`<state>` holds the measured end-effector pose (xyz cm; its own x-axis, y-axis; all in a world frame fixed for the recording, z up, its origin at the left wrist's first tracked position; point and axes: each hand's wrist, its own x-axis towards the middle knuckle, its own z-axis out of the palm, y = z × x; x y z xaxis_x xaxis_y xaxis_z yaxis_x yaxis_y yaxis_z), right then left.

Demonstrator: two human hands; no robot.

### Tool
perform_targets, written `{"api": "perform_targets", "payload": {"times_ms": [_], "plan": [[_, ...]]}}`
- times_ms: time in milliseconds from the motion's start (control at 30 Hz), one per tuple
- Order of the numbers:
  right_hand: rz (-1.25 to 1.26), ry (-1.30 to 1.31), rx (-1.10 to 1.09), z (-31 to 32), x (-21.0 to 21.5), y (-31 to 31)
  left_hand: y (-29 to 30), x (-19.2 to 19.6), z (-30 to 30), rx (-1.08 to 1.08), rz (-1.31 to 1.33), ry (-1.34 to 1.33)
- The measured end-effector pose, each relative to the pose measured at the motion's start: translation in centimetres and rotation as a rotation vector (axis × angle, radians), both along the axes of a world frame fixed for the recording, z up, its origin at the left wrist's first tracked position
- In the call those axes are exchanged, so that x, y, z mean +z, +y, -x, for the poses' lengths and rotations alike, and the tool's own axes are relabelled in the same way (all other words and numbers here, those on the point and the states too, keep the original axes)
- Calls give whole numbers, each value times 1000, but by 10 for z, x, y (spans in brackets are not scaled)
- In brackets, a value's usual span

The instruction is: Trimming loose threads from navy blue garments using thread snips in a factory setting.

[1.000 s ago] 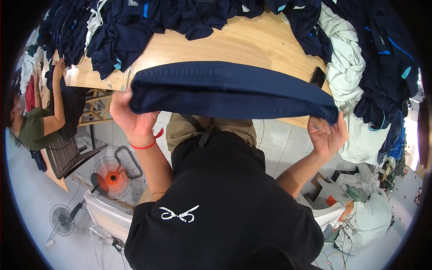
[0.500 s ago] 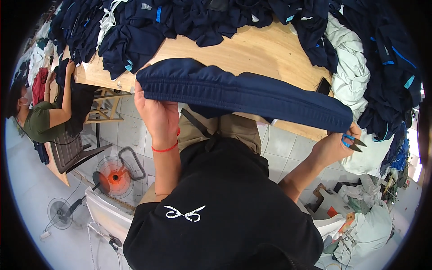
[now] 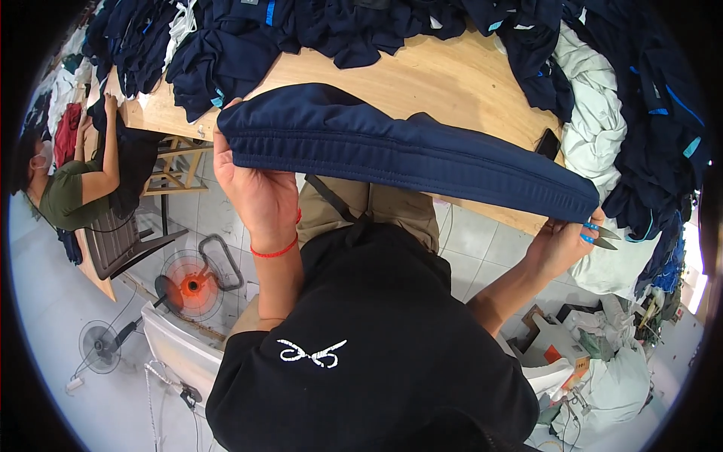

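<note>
Snips (image 3: 602, 239) pinched with the navy garment (image 3: 407, 154) in the closed right hand (image 3: 561, 245) could nick its hem, while the left hand (image 3: 256, 192), fingers clamped on the waistband, keeps it taut above the surface (image 3: 422, 79).

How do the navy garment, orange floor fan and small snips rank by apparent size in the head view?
1. Navy garment, stretched between both hands.
2. Orange floor fan, though it lies farther away.
3. Small snips in the right hand.

Black short-sleeved top with a small white crossed emblem on it, khaki trousers below, and there's a thin red band round the left hand's (image 3: 256, 197) wrist. Forearms bare.
</note>
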<state>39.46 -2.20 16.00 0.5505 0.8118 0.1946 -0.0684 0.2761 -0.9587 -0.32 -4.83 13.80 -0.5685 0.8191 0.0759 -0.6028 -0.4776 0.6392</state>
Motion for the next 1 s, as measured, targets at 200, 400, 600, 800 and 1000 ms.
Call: {"api": "perform_targets", "payload": {"times_ms": [200, 400, 600, 800, 1000], "plan": [[-18, -21, -108, 8, 3, 0, -2, -4, 6, 4, -10, 6], [-73, -298, -214, 39, 5, 6, 1, -15, 22, -6, 149, 88], [11, -440, -30, 78, 3, -7, 19, -86, 35, 247, 560, 277], [251, 53, 151, 77, -18, 29, 22, -89, 30, -240, 748, 1182], [235, -254, 634, 111, -28, 3, 30, -20, -62, -524, 685, 150]]}}
